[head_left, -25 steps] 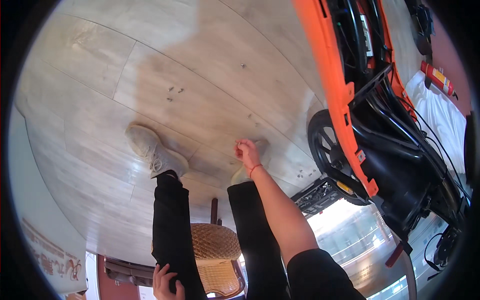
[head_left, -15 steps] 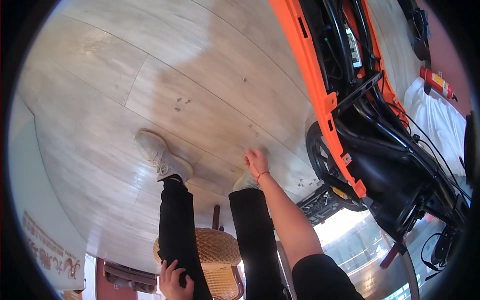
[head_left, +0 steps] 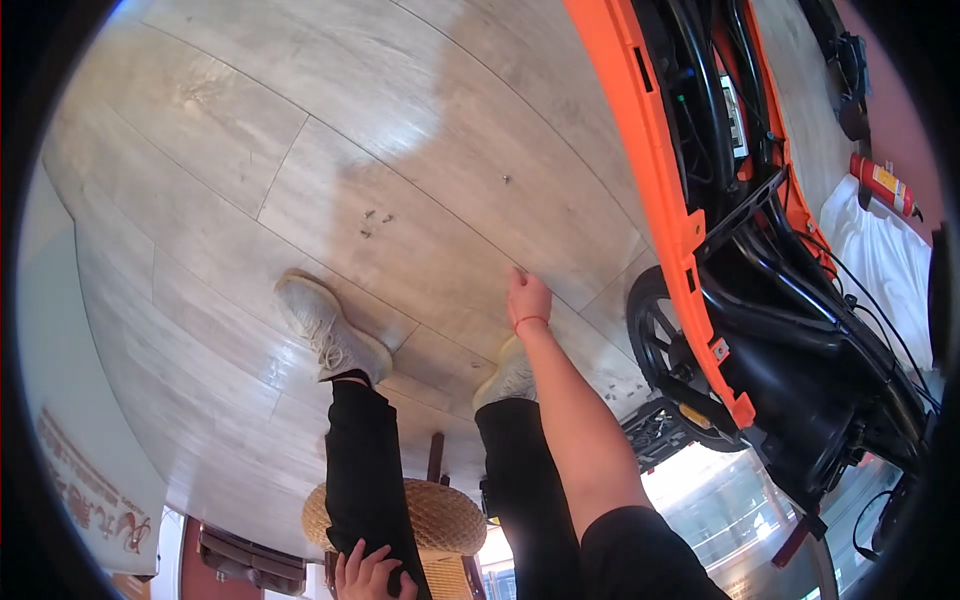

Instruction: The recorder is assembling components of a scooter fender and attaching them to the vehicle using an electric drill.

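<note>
brown lettering (head_left: 98, 519) stands on the pale panel (head_left: 60, 340)

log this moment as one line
left hand: on trouser leg | right hand: curled over floor, contents unclear | nearby: screws, orange-black vehicle

the left one of two head-worn fisheye cameras looks steeply down over the person's legs (head_left: 367, 460) to the wood-plank floor (head_left: 200, 150). the black sleeve (head_left: 640, 555) at the lower edge lies near the lens, the right hand (head_left: 529, 297) farther off; straight edges bend toward the dark round rim.
</note>
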A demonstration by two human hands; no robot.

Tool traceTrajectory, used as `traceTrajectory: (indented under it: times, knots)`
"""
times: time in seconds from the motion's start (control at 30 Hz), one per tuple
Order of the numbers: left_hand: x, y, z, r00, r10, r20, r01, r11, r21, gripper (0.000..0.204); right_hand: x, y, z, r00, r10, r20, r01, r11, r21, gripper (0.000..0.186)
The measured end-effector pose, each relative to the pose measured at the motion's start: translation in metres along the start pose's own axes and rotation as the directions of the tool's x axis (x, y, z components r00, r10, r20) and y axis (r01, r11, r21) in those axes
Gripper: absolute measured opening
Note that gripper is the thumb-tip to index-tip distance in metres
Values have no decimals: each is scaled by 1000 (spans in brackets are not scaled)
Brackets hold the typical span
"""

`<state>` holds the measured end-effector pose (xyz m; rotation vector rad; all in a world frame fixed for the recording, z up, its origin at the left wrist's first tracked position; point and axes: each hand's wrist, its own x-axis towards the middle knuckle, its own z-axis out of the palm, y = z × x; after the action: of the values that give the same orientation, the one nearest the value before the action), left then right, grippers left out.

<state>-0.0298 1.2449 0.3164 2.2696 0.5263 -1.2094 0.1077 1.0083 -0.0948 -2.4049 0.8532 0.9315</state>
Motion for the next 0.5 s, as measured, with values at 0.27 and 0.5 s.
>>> traceTrajectory:
  times: [0.27, 0.5]
  knots:
    - [2, 0, -7, 1000, 15, 15, -15, 1000, -2, 15, -10, -29, -11, 997, 50, 53, -59, 981, 186, 38]
    - [3, -9, -14, 999, 12, 37, -11, 1000, -29, 15, 22, -69, -28, 940, -283, -191, 307, 945, 111, 24]
